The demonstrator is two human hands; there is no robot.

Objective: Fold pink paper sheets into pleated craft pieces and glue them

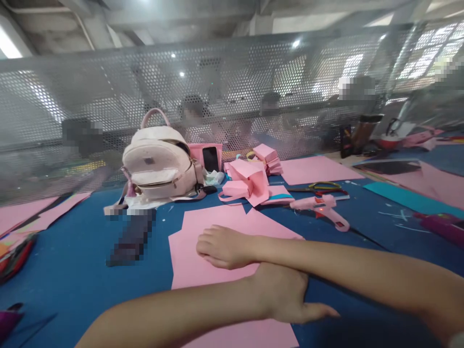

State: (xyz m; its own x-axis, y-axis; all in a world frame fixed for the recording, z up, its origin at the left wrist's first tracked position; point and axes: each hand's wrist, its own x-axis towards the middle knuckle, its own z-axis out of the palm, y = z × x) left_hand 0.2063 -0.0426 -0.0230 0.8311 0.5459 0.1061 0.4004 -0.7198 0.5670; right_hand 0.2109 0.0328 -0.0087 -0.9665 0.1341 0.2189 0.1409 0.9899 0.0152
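My forearms cross above stacked pink paper sheets (203, 217) on the blue tabletop. My right hand (223, 246) rests on the upper sheet, its fingers curled in, with nothing seen in them. Beneath my right forearm lies my left hand (281, 292), palm down near the sheets' right edge. Its thumb sticks out to the right; the other fingers are mostly hidden. Behind the sheets lies a folded pink paper piece (250, 181). A pink hot glue gun (322, 209) with a lit red light lies to the right, its cord trailing away.
A pale pink backpack (159, 164) stands at the back left, against a perforated metal screen (232, 87). Scissors (319, 187) lie behind the glue gun. A phone (210, 159) leans beside the backpack. On the right are a teal strip (409, 200) and a purple glue gun (442, 227).
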